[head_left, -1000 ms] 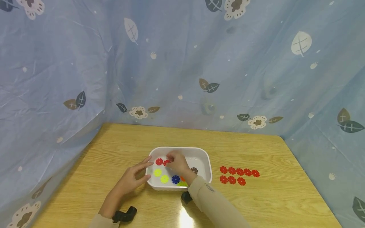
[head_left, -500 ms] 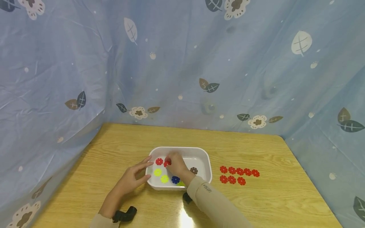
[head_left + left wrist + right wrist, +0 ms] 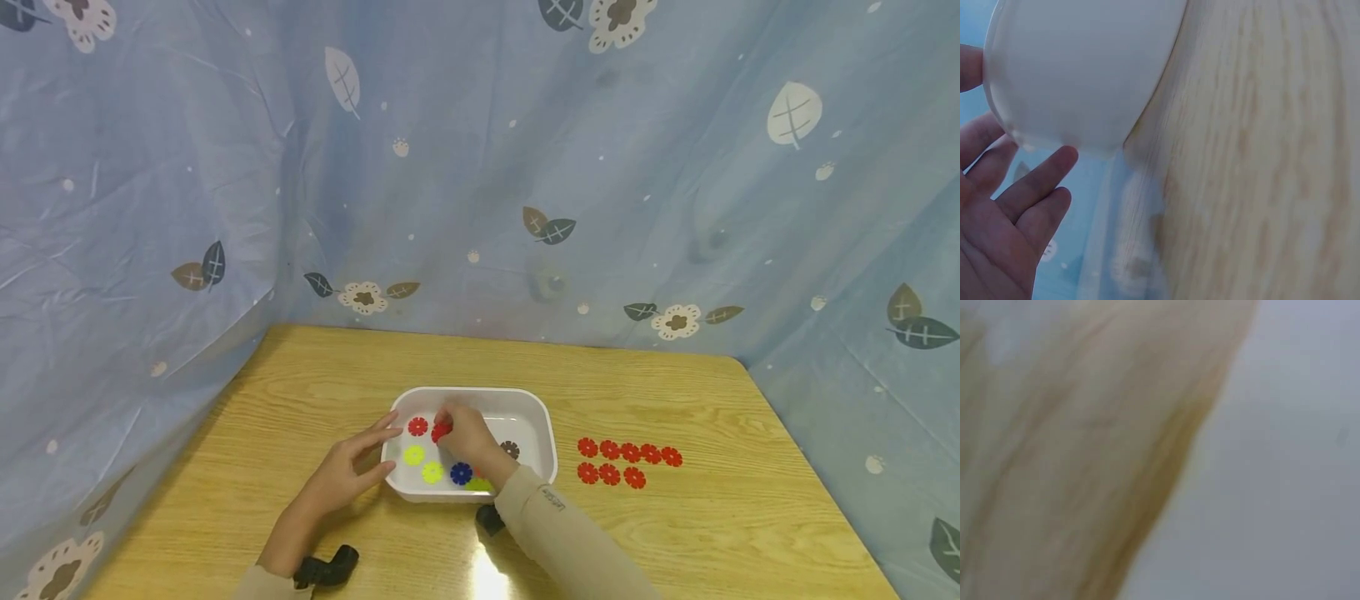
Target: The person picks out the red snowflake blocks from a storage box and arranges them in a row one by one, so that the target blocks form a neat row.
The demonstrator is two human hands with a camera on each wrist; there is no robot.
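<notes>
A white plastic tray [image 3: 517, 402] stands on the wooden table, with flower-shaped notched plastic discs in it. My right hand [image 3: 467, 435] reaches inside and pinches a red snowflake disc [image 3: 439, 433], partly hidden by the fingers. Left of it lies another red disc [image 3: 417, 427]. My left hand [image 3: 347, 467] rests its spread, fairly straight fingers against the tray's left end. In the left wrist view, fingertips [image 3: 1066, 156] meet the tray's outer wall [image 3: 1085, 69]. The right wrist view is blurred and shows only the tray wall [image 3: 1272, 487] and table, with no hand.
Yellow discs [image 3: 414, 455], a dark blue disc [image 3: 461, 473] and a brown disc [image 3: 510, 450] lie in the tray. Right of it, several red discs [image 3: 631, 452] form two rows on the table [image 3: 712, 517]. A patterned blue curtain [image 3: 480, 167] hangs behind.
My right fingers have shifted slightly around the red disc, which has turned a little and shows more of its face. My left hand and the tray stay in place.
</notes>
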